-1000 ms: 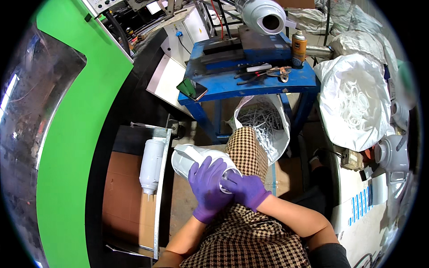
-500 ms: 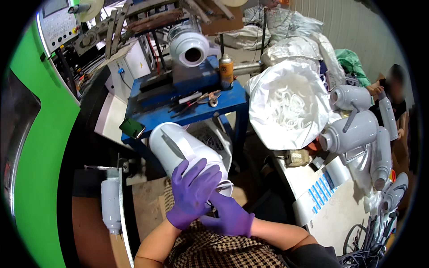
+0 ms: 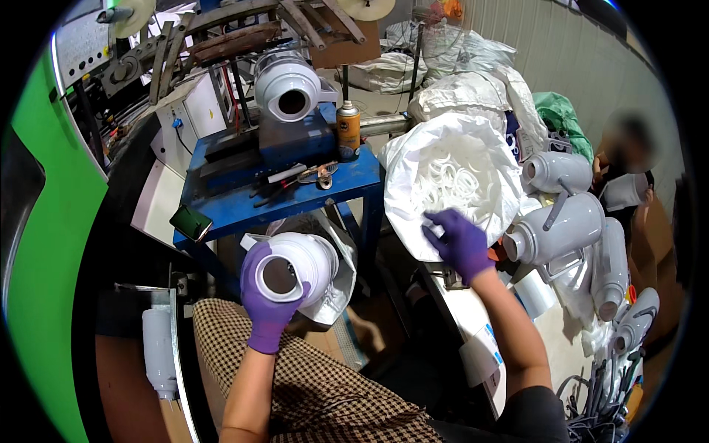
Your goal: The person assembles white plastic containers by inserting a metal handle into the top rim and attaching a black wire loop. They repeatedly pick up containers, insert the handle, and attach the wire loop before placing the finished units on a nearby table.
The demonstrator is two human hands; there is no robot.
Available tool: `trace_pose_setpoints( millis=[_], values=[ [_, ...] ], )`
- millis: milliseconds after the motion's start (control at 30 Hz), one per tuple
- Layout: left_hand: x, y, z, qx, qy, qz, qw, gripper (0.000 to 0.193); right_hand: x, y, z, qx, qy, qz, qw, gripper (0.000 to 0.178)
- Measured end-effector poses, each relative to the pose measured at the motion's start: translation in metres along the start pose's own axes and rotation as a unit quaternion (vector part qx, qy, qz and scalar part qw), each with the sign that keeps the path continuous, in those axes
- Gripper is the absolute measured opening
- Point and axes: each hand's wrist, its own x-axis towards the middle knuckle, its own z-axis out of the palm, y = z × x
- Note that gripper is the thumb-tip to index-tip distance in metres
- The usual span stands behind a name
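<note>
A light grey thermos jug body (image 3: 317,258) is tilted so that its round open mouth points toward me. My left hand (image 3: 266,295), in a purple glove, is wrapped round its neck. A handle shows at the jug's upper left. My right hand (image 3: 461,244), gloved in purple too, hangs over the near rim of a white sack (image 3: 402,199). Its fingers are stretched out and apart, and I see nothing between them. Inside the sack lies a heap of white rings (image 3: 447,177), just beyond my fingertips.
Another jug body (image 3: 288,88) lies on a blue workbench (image 3: 284,203), with an orange spray can (image 3: 348,129) and pliers (image 3: 277,193). Several grey jugs (image 3: 565,229) crowd the white table (image 3: 546,332) at right. A person (image 3: 631,170) holds a grey part there. A green machine (image 3: 66,221) stands left.
My hands were together at the jug's end. Now my right hand has moved away to the sack. The jug has turned its mouth toward me, with my left hand gripping its neck.
</note>
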Motion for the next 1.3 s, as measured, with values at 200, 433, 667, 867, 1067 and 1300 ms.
trace_pose_setpoints(
  millis=[200,433,667,867,1067,1300],
  values=[
    [-0.001,0.05,-0.015,0.041,-0.02,0.139,0.989,0.075,0.093,0.092,0.038,-0.204,-0.112,0.199,0.952,0.052],
    [-0.043,0.068,-0.043,-0.008,-0.11,0.089,0.99,0.075,0.094,0.103,0.037,0.008,0.044,0.162,0.986,0.031],
    [-0.065,0.054,-0.043,-0.026,-0.148,0.04,0.988,0.07,-0.05,-0.019,0.032,0.443,-0.005,0.082,0.893,0.007],
    [-0.069,0.062,-0.035,-0.025,-0.201,0.047,0.978,0.066,-0.127,-0.113,0.061,0.441,-0.168,-0.212,0.856,0.027],
    [-0.08,0.065,-0.028,0.052,-0.204,0.069,0.975,0.054,-0.133,-0.134,0.08,0.226,-0.146,-0.208,0.94,0.023],
    [-0.079,0.078,-0.027,0.033,-0.244,0.039,0.968,0.056,-0.136,-0.14,0.08,0.135,-0.18,-0.166,0.96,0.014]
  ],
)
